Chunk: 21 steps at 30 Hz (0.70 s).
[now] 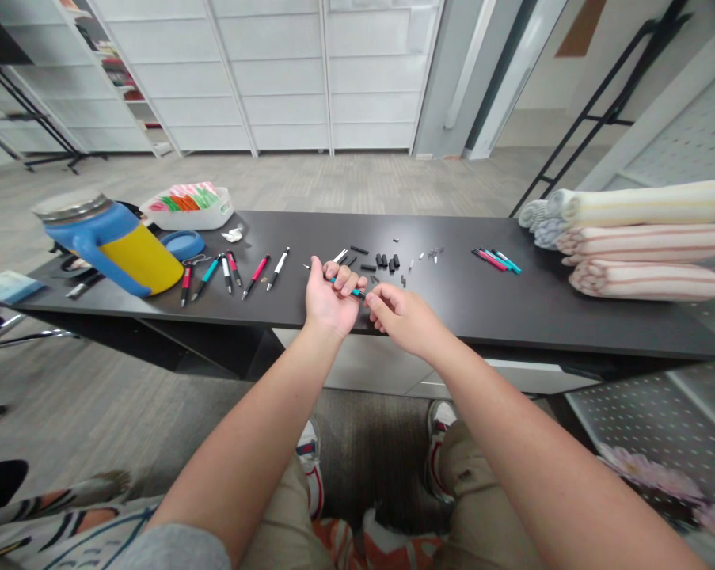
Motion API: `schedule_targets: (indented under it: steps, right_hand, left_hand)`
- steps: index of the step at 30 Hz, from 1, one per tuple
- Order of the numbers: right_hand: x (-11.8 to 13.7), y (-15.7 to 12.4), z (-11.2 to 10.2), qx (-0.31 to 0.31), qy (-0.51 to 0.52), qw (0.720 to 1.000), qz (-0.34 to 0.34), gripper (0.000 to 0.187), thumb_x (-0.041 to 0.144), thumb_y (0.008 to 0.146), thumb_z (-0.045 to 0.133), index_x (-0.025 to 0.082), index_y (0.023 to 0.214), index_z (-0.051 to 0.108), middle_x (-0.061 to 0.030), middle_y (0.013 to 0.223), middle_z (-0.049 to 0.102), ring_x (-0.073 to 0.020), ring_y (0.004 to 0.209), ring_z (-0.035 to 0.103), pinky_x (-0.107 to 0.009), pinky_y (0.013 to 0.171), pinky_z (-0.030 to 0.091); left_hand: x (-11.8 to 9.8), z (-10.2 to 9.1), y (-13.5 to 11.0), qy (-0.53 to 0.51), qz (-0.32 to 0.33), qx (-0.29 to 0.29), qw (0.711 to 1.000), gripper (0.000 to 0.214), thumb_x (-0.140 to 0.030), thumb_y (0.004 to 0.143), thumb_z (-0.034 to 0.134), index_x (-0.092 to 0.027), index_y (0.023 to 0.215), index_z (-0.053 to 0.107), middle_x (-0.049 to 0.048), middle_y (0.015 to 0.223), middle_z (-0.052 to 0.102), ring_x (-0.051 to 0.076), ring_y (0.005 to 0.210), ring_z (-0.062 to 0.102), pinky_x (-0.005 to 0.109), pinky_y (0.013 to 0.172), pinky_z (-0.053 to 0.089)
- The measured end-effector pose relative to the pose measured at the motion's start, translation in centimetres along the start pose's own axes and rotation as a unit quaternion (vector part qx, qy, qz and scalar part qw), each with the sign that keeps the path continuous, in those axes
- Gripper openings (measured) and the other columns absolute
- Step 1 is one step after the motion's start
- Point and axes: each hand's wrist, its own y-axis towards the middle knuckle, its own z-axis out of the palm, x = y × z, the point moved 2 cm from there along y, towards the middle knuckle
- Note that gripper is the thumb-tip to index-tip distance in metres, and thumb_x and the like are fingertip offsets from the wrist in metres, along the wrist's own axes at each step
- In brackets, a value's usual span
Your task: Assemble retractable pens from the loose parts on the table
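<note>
A teal pen (355, 292) is held between my two hands above the front edge of the dark table. My left hand (332, 299), palm up, has its fingers curled round the barrel. At the pen's right end, the fingertips of my right hand (401, 315) pinch its black tip. Just beyond my hands lie several short black pen grips (386, 261) and small loose parts (434, 253). Left of my hands, assembled pens in red, teal and white are spread out, among them a red pen (256, 277) and a white pen (278, 269).
Teal and pink pen barrels (496, 260) lie to the right. Rolled towels (648, 241) are stacked at the right end of the table (452, 305). A blue and yellow jug (116, 245), a blue lid (182, 245) and a white basket (214, 212) of colourful packets stand at the left.
</note>
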Motion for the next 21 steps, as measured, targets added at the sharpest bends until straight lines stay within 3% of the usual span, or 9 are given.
schedule_targets:
  steps: [9,21]
  right_hand:
    - [0.43,-0.08,-0.19,0.003,-0.004,1.0,0.0,0.026,0.038,0.106,0.047,0.024,0.087,0.059,0.002,0.075,0.071,-0.0139,0.065,0.067,-0.027,0.066,0.047]
    - [0.62,-0.12,-0.21,-0.012,-0.048,0.999,-0.004,0.022,0.041,0.101,0.054,0.024,0.088,0.058,0.0017,0.07,0.067,-0.0158,0.064,0.059,-0.027,0.063,0.041]
  left_hand:
    - [0.02,0.32,-0.13,0.016,-0.004,-0.006,1.0,0.062,-0.07,0.104,0.041,-0.022,0.066,0.037,-0.0069,0.052,0.028,0.009,0.042,0.027,0.03,0.058,0.044]
    - [0.12,0.32,-0.17,0.02,-0.012,0.004,1.0,0.054,-0.056,0.108,0.047,-0.022,0.067,0.035,-0.0078,0.051,0.027,0.009,0.04,0.029,0.031,0.058,0.044]
